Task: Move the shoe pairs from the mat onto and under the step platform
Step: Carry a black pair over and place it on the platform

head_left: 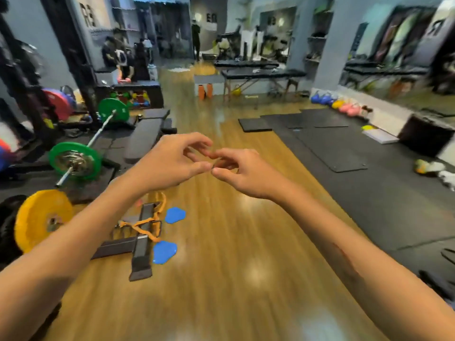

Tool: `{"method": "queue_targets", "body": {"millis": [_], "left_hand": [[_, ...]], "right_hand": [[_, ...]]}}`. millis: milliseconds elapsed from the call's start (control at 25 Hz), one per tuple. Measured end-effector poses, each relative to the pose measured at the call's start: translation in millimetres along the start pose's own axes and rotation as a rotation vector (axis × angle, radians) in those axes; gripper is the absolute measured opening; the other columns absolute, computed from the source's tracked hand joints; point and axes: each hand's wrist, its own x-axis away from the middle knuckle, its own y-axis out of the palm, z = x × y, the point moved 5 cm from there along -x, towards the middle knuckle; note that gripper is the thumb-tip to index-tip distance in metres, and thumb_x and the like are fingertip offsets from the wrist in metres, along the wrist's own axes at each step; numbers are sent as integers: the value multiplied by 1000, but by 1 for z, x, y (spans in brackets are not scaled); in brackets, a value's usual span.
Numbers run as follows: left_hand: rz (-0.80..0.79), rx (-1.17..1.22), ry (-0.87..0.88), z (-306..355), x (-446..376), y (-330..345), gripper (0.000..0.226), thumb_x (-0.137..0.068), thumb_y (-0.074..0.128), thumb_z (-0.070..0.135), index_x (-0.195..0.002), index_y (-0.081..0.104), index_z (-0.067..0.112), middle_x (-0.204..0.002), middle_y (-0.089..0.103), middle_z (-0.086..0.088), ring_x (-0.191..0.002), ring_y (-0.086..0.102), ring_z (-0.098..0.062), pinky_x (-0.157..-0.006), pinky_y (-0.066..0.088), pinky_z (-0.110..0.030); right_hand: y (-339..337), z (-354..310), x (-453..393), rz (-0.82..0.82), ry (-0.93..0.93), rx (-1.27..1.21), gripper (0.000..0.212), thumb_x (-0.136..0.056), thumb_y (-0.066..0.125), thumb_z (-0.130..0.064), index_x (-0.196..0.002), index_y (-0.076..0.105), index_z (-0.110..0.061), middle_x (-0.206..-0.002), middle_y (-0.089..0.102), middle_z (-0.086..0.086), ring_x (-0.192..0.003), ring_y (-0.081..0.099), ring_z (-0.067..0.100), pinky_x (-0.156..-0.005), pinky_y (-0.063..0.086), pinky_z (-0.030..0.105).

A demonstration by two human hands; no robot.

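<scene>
Left hand (170,161) and right hand (242,172) loosely curled, fingertips meeting, holding nothing; judged pre-pickup, next reaching shoes (429,166) on mat (344,148) far right of them.

One wide-angle view, worn on the head, looks forward and slightly down along a wooden floor (221,267) into a gym. Both hands, left (170,163) and right (243,173), sit close, mid-frame; mats (344,143) lie right, far walls blurred.
</scene>
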Motion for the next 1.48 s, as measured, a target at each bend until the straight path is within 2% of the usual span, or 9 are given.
{"method": "queue_targets", "body": {"millis": [120,280,400,520,680,920,1160,1360,1480], "left_hand": [[-78,101,106,46,-81,87,38,-79,76,13,-114,64,16,-100,70,-3,-79,66,-9,-63,43,-3],[-227,166,250,100,-171,189,35,-79,76,15,-112,64,20,-99,71,0,-82,70,-14,-60,40,-1],[-281,247,335,129,-232,248,35,-78,76,13,-111,65,20,-98,71,0,-83,70,-15,-58,39,0],[-365,291,414,143,-300,301,35,-78,77,16,-110,65,22,-97,71,6,-81,70,-8,-59,39,-1],[-426,338,513,150,-397,342,34,-79,76,21,-111,65,24,-98,71,10,-81,69,-1,-62,41,-3],[-518,434,576,167,-536,408,30,-81,73,21,-109,65,28,-96,70,12,-80,68,-2,-60,47,-9],[-607,477,571,186,-624,527,29,-80,73,20,-106,65,31,-96,70,13,-77,67,0,-63,44,-6],[-680,450,607,247,-713,629,28,-82,70,19,-106,64,33,-97,69,13,-77,66,-1,-63,43,-11],[-678,440,615,286,-775,679,28,-82,70,20,-106,64,33,-96,67,16,-80,66,0,-68,44,-16]], "right_hand": [[-80,82,39,108,174,88,35,-92,63,-26,-125,62,-13,-105,73,4,-98,67,14,-93,48,30],[-166,180,91,243,403,179,37,-93,61,-32,-126,61,-14,-107,72,1,-101,64,17,-98,46,37],[-211,241,116,320,531,207,36,-93,62,-30,-124,61,-14,-106,72,2,-98,65,16,-94,49,35],[-254,300,122,356,649,261,36,-93,61,-31,-126,60,-15,-107,72,0,-97,65,13,-90,51,30],[-310,362,106,460,757,298,37,-93,60,-32,-126,60,-15,-108,71,0,-99,65,13,-91,51,33],[-381,449,85,609,886,305,37,-95,58,-31,-129,58,-15,-112,69,-1,-104,64,10,-94,51,31],[-442,572,101,614,951,328,39,-95,57,-31,-131,56,-16,-117,68,-1,-108,62,9,-95,49,31],[-510,688,142,652,1034,277,40,-95,57,-30,-133,55,-15,-117,68,1,-109,62,11,-96,49,31],[-562,759,145,591,1057,233,41,-96,58,-28,-133,54,-14,-118,68,2,-112,62,13,-98,48,31]]}}
